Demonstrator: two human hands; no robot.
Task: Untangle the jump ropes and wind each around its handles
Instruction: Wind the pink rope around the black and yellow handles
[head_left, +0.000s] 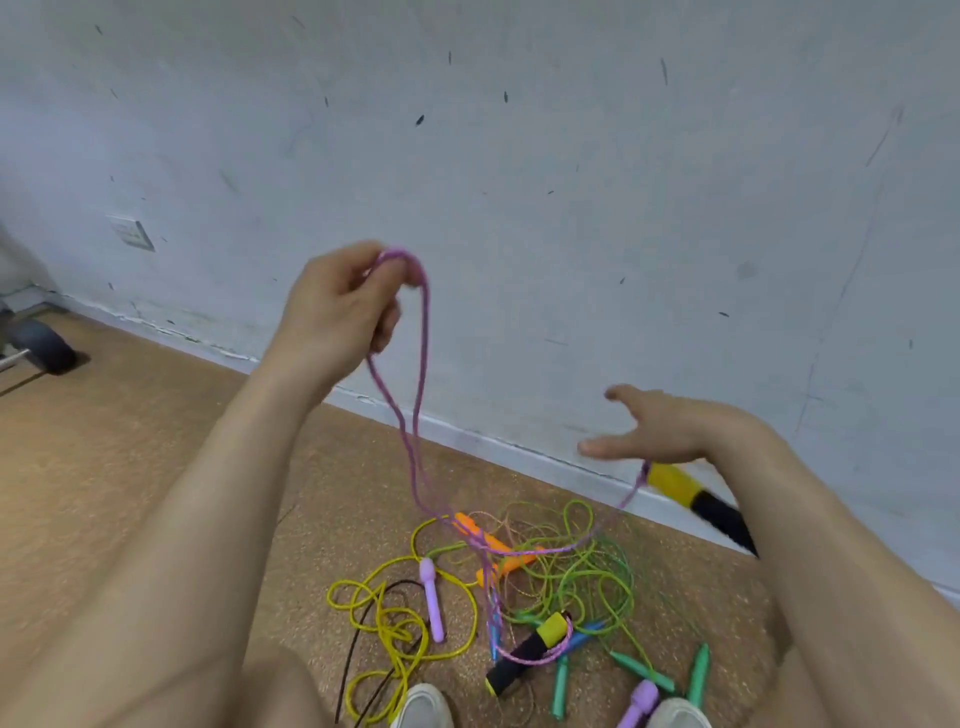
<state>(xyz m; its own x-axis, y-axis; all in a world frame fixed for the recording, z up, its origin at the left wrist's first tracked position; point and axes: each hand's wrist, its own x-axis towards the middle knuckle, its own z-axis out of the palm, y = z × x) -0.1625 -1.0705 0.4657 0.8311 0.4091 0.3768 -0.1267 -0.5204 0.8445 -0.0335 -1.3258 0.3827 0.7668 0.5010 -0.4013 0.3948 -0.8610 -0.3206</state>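
Left hand (337, 306) is up high, thumb and fingers pinched on a doubled loop of the pink rope (425, 338), which hangs down from there into the pile (545, 582) on the floor (130, 467). Right hand (670, 426) is lower and looks spread, thumb and one finger straight out. A yellow-black handle (691, 493) sits right under it with the pink rope running to its yellow end, but it's blurry and I honestly can't tell if the hidden fingers have it or not. The rope looks light, thin, braided and totally floppy, so I'd guess it snags on everything if you yank it. Better to hold it near a handle and feed it through slowly; the foam-looking handles should be the easy, grippy bit. The count, as far as I can make out: two yellow-black handles, the other one (524, 654) lying in the pile with pink rope looped over it, two purple handles (431, 597), two orange handles (506, 566), at least three green handles (698, 675) and what looks like two blue handles (582, 639), though those are half buried. For ropes there's pink, a yellow rope (395, 631), a green rope (597, 571), a black cord (358, 639) and maybe a thin tan one. Two white shoes (423, 706) are at the bottom edge, and the wall (519, 156) is behind it all.
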